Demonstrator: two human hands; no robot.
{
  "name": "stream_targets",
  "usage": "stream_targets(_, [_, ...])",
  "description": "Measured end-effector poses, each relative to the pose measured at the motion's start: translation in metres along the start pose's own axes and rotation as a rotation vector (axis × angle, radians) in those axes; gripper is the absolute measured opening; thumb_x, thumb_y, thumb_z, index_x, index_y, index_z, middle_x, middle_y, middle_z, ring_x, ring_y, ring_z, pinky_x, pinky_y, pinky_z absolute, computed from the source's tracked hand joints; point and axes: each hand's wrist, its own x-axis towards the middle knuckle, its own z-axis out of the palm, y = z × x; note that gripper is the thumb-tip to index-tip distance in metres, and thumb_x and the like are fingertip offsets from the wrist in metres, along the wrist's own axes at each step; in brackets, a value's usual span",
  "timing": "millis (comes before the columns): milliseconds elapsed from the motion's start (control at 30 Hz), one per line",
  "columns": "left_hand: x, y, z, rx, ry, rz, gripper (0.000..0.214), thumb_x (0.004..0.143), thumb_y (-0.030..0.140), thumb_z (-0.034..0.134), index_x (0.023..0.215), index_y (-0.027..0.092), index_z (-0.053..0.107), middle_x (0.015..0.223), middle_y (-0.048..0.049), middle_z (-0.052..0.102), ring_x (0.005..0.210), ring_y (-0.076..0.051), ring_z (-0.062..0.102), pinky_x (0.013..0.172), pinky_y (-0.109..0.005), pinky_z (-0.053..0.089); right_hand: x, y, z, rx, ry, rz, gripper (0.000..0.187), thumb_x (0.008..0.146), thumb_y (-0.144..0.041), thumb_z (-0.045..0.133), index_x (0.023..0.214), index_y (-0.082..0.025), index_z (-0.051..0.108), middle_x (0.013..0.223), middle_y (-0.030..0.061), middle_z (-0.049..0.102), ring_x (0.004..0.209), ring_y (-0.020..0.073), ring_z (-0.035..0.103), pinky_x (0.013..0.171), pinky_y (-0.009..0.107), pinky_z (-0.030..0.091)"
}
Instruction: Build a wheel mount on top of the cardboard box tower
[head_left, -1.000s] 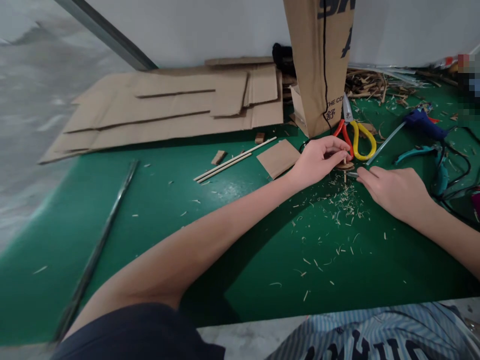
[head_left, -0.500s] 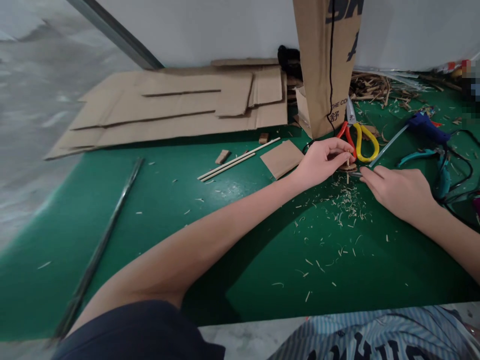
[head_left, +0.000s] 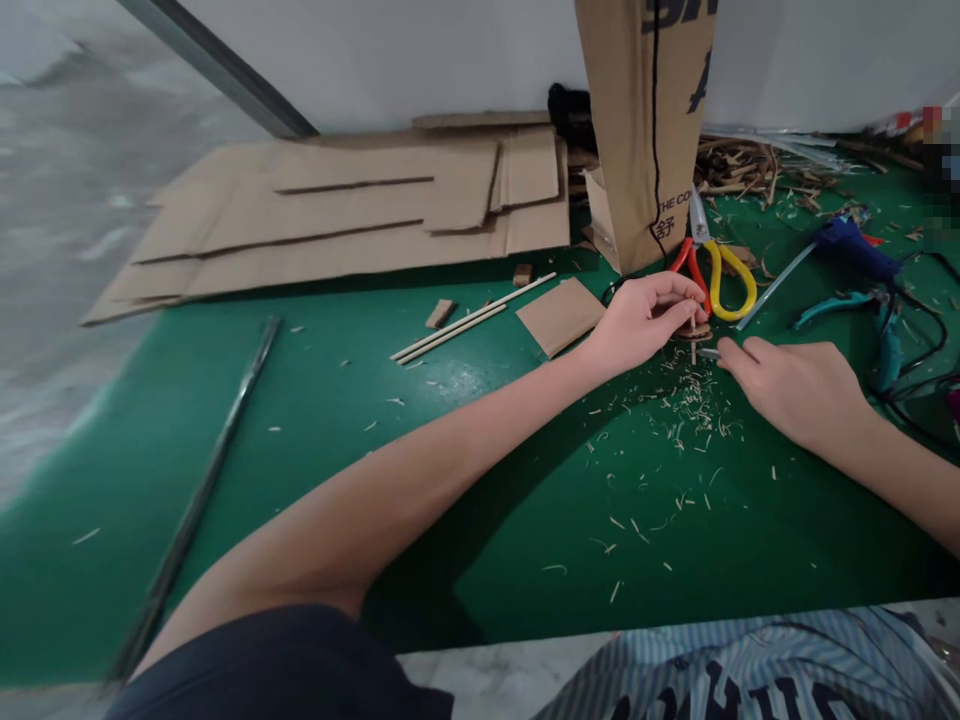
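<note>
My left hand pinches a thin wooden stick upright between thumb and fingers. A small brown cardboard disc sits around the stick, just under the fingertips. From the right, my right hand is closed on a small knife, its handle mostly hidden by the fingers. The knife's narrow blade points left at the stick's lower end; whether it touches, I cannot tell. Pale curled shavings lie scattered below both hands.
Scissors with red and yellow handles lie behind my hands, by a tall cardboard box. A blue glue gun and teal pliers are to the right. Leftward are wooden sticks, a cardboard square and cardboard sheets.
The knife blade and my right hand have shifted slightly down relative to the disc. My left hand keeps its pinch on the stick. The whole view has moved a little.
</note>
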Motion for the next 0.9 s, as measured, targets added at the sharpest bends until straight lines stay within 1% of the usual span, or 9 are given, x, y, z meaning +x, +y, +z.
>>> stream_targets(100, [-0.001, 0.002, 0.0, 0.015, -0.006, 0.0, 0.009, 0.092, 0.017, 0.052, 0.092, 0.015, 0.061, 0.086, -0.0055, 0.072, 0.082, -0.013, 0.07, 0.078, -0.028, 0.058, -0.002, -0.002, -0.006, 0.007, -0.051, -0.042, 0.041, 0.087, -0.002, 0.045, 0.12, -0.011, 0.068, 0.07, 0.0039, 0.065, 0.046, 0.0137, 0.051, 0.047, 0.032, 0.01])
stream_targets(200, [-0.002, 0.005, 0.001, 0.038, 0.011, -0.006, 0.008, 0.091, 0.018, 0.053, 0.092, 0.016, 0.061, 0.087, -0.0053, 0.073, 0.083, -0.013, 0.07, 0.079, -0.027, 0.058, -0.004, -0.002, -0.007, 0.006, -0.061, -0.06, 0.043, 0.085, 0.001, 0.044, 0.119, -0.01, 0.068, 0.07, 0.0038, 0.065, 0.048, 0.0139, 0.052, 0.047, 0.032, 0.01])
stream_targets(267, [-0.003, 0.006, 0.002, 0.047, 0.03, -0.01, 0.006, 0.091, 0.02, 0.055, 0.092, 0.017, 0.061, 0.088, -0.0053, 0.074, 0.084, -0.013, 0.071, 0.079, -0.027, 0.058, -0.005, -0.001, -0.004, 0.006, -0.042, -0.058, 0.037, 0.088, -0.001, 0.045, 0.113, -0.012, 0.07, 0.069, 0.0033, 0.064, 0.048, 0.0136, 0.052, 0.048, 0.032, 0.01])
stream_targets(367, [-0.003, 0.008, 0.001, 0.059, 0.049, -0.01, 0.006, 0.089, 0.022, 0.059, 0.092, 0.017, 0.061, 0.09, -0.0056, 0.074, 0.084, -0.013, 0.071, 0.079, -0.028, 0.058, -0.006, 0.002, 0.003, 0.011, 0.015, -0.032, 0.027, 0.095, -0.011, 0.047, 0.105, -0.016, 0.072, 0.068, 0.002, 0.064, 0.048, 0.0127, 0.05, 0.049, 0.032, 0.008])
stream_targets(500, [-0.004, 0.009, 0.001, 0.073, 0.052, -0.001, 0.007, 0.088, 0.023, 0.061, 0.09, 0.017, 0.062, 0.091, -0.0059, 0.074, 0.084, -0.013, 0.07, 0.08, -0.028, 0.058, -0.003, 0.006, 0.007, 0.008, 0.059, 0.016, 0.03, 0.101, -0.023, 0.044, 0.108, -0.018, 0.072, 0.068, 0.0013, 0.064, 0.047, 0.0115, 0.045, 0.05, 0.031, 0.01])
stream_targets(633, [-0.004, 0.009, 0.001, 0.101, 0.062, 0.004, 0.008, 0.088, 0.025, 0.062, 0.09, 0.017, 0.063, 0.089, -0.0055, 0.074, 0.081, -0.014, 0.07, 0.077, -0.029, 0.058, 0.003, 0.006, 0.005, 0.026, 0.022, 0.07, 0.034, 0.1, -0.02, 0.04, 0.113, -0.018, 0.071, 0.069, 0.0017, 0.065, 0.047, 0.0113, 0.043, 0.051, 0.031, 0.011])
stream_targets(767, [-0.004, 0.01, 0.001, 0.137, 0.061, 0.011, 0.008, 0.088, 0.025, 0.062, 0.09, 0.017, 0.064, 0.089, -0.0054, 0.074, 0.08, -0.013, 0.07, 0.076, -0.028, 0.058, 0.005, 0.006, 0.005, 0.039, 0.009, 0.07, 0.034, 0.098, -0.016, 0.041, 0.115, -0.018, 0.07, 0.072, 0.0022, 0.066, 0.048, 0.0114, 0.044, 0.052, 0.032, 0.011])
stream_targets(900, [-0.003, 0.008, 0.001, 0.136, 0.071, 0.011, 0.009, 0.086, 0.026, 0.064, 0.089, 0.017, 0.065, 0.09, -0.0055, 0.075, 0.079, -0.013, 0.07, 0.076, -0.028, 0.058, 0.004, 0.005, 0.006, 0.054, 0.007, 0.069, 0.034, 0.097, -0.014, 0.041, 0.113, -0.018, 0.07, 0.071, 0.0026, 0.066, 0.047, 0.0113, 0.043, 0.052, 0.032, 0.01])
